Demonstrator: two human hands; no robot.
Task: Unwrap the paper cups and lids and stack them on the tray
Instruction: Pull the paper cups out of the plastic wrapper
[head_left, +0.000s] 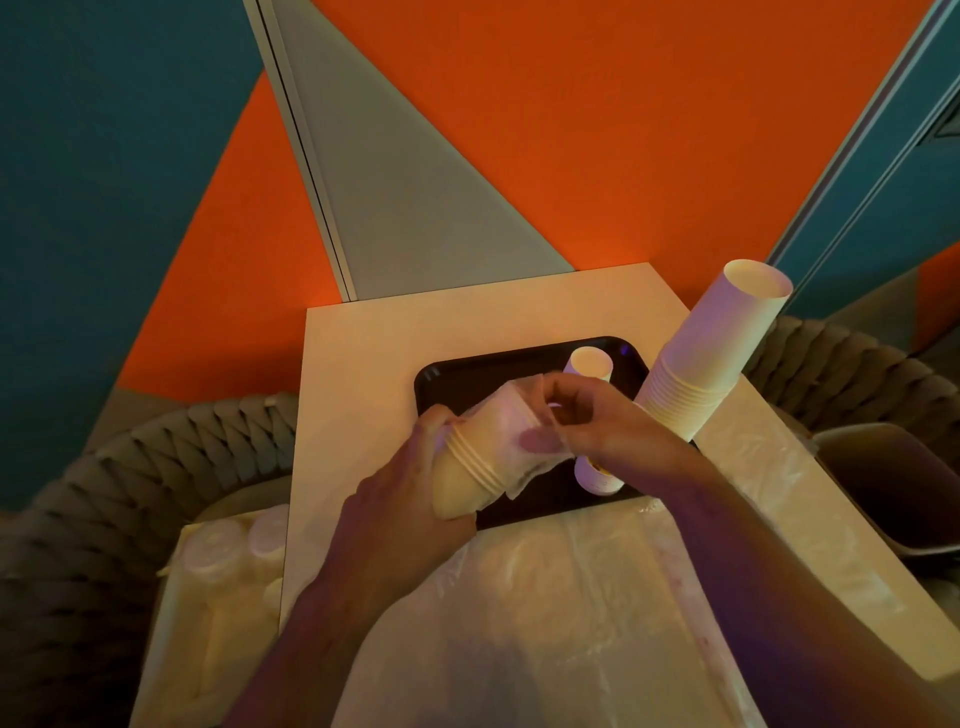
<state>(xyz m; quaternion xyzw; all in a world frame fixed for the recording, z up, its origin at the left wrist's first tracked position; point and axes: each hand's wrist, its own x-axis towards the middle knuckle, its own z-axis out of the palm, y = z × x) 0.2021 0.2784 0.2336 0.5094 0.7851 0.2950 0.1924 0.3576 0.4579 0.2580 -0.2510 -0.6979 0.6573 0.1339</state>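
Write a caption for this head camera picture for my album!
Two hands peel plastic wrap off a stack of paper cups above a black tray.

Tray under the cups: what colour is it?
Black tray, seen best in the head view.

Around my pale square table (358, 374)

Behind it I see an orange wall (571, 130) with teal panels (93, 182) and a grey triangular strip (405, 197). Woven grey rope chairs (130, 478) curve on both sides of me. A dark open bin (893, 483) sits at my right, just beside the table edge. Crumpled clear plastic sheeting (571, 597) lies spread over the near tabletop.
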